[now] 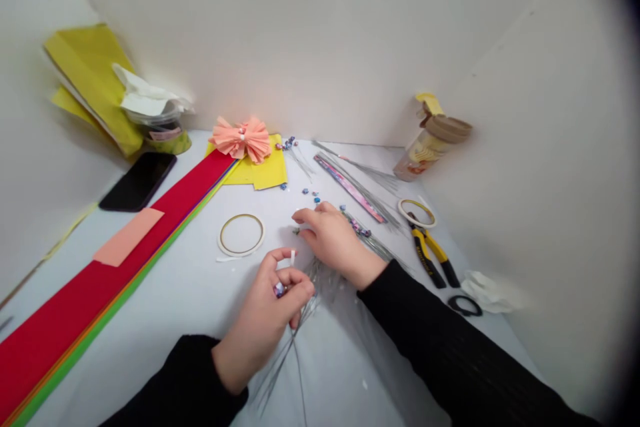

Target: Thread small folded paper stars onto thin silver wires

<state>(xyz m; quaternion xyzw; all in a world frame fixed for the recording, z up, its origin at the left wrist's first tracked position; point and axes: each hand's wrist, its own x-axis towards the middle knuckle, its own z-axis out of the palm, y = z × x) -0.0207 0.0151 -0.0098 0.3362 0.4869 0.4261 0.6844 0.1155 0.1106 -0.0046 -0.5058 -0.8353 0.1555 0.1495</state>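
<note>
My left hand (270, 313) is closed around a small bunch of thin grey wires (287, 350), whose ends splay out below it. A purple-blue folded paper star (279, 289) shows between its fingers. A short strip of white tape (293, 256) sticks up at the index fingertip. Low over the table, my right hand (333, 240) has thumb and index finger apart, beside a tiny dark piece (296, 231). Past its fingers lie several loose blue stars (317, 200). Near its wrist is a bundle of wires topped with purple stars (361, 228).
Left of the hands lies a roll of white tape (241, 235). Red crepe paper (100, 293) runs along the left, with a pink paper flower (243, 139) at its far end. Pliers (430, 253), a second tape roll (417, 212) and a cup (427, 147) stand right. A phone (139, 180) lies left.
</note>
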